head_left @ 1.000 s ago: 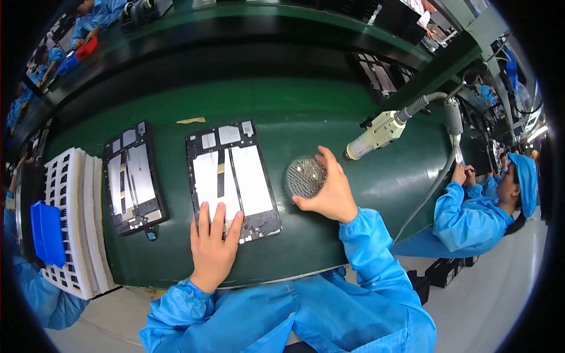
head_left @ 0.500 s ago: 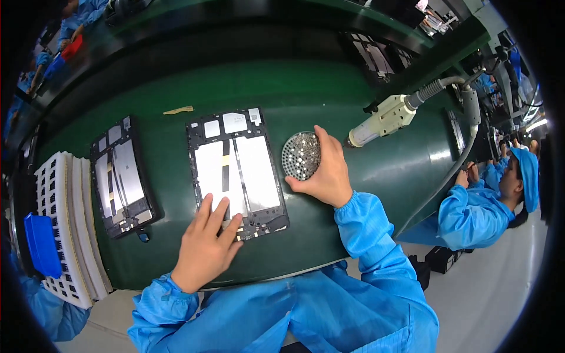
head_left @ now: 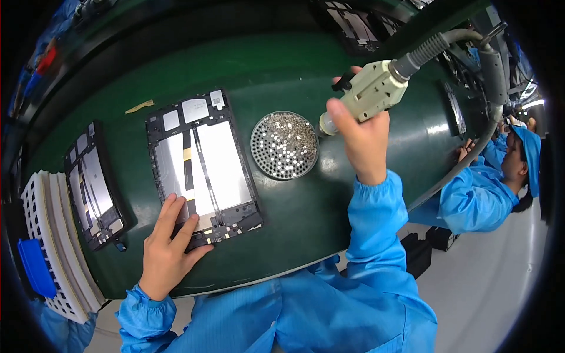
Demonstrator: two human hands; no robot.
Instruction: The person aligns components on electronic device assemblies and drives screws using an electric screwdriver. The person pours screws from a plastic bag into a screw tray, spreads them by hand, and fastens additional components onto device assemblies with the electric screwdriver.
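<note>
My left hand (head_left: 165, 253) rests with spread fingers on the near left corner of an opened tablet (head_left: 222, 170). That tablet has a black frame, silver panels and dark ribbon strips. My right hand (head_left: 366, 147) is wrapped round a cream electric screwdriver (head_left: 378, 88), thumb on its near side and the other fingers mostly hidden behind it. The tool's tip points down and left, beside a round perforated dish (head_left: 285, 147) of small silvery screws. The dish lies on the green bench between the tablet and the screwdriver.
A second opened tablet (head_left: 94, 185) lies at the left, next to stacked white foam trays (head_left: 59, 241) and a blue bin (head_left: 36, 267). A yellowish strip (head_left: 139, 106) is on the bench. The screwdriver's grey hose (head_left: 497, 82) curves down the right. Another person (head_left: 479, 188) works at the far right.
My right hand has let go of the screw dish and taken hold of the screwdriver. My left hand stays on the tablet. The whole view has shifted slightly.
</note>
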